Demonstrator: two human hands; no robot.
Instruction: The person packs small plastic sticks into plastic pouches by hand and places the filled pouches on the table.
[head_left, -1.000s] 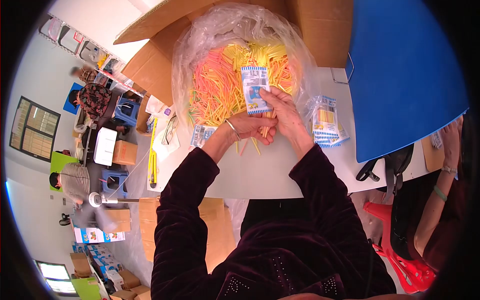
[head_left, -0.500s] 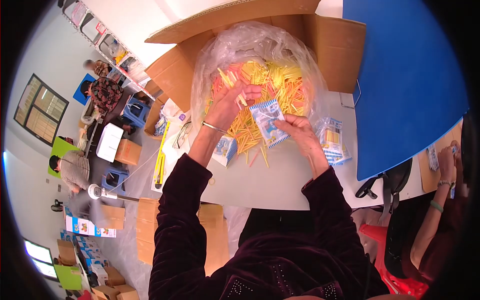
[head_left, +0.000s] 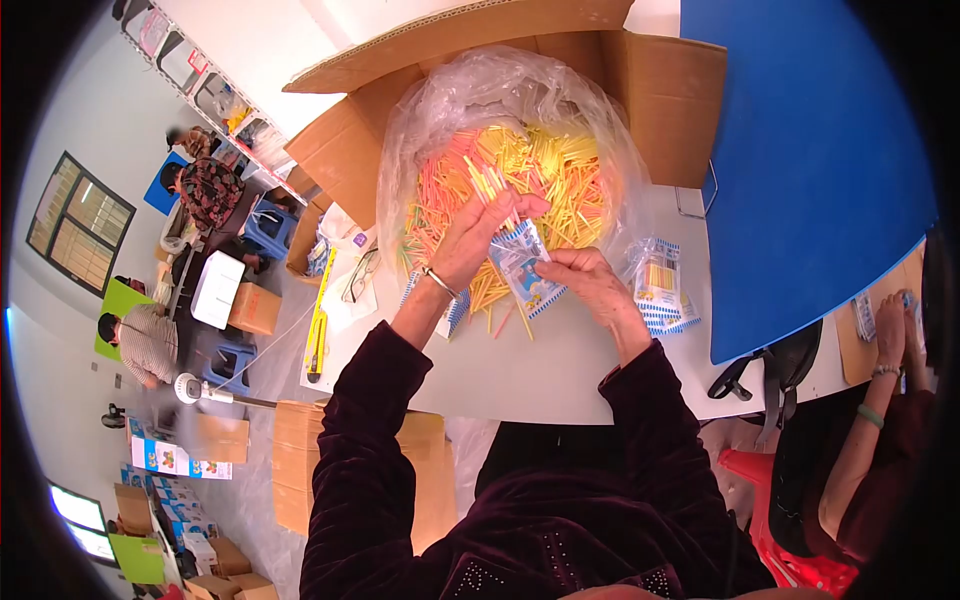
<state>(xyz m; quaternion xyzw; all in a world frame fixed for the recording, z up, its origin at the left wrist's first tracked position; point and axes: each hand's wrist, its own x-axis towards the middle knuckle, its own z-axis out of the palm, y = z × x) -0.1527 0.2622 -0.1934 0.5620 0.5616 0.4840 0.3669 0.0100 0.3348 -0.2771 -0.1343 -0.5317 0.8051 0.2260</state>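
Several thin yellow and pink sticks (head_left: 486, 180) are gripped in my left hand (head_left: 468, 238), their upper ends pointing up and left. Their lower ends meet the top edge of a blue-and-white packet (head_left: 528, 270), which my right hand (head_left: 590, 283) pinches at its right side. Behind both hands, a clear plastic bag (head_left: 500, 75) inside a cardboard box (head_left: 675, 105) holds a heap of similar sticks (head_left: 570, 180). Packets with sticks showing through (head_left: 660, 278) lie right of my right hand. Another packet (head_left: 456, 312) is partly hidden by my left wrist.
Eyeglasses (head_left: 361, 276) and a yellow cutter (head_left: 318, 340) lie at the left of the white table (head_left: 520, 385). A blue panel (head_left: 810, 170) rises at the right. Beyond it are a co-worker's hands (head_left: 895, 330). Other people (head_left: 150, 340) are at far left.
Since a second ago, my left hand has moved up and left with the sticks, then back down to the packet. The packet has tilted, and my right hand has shifted lower.
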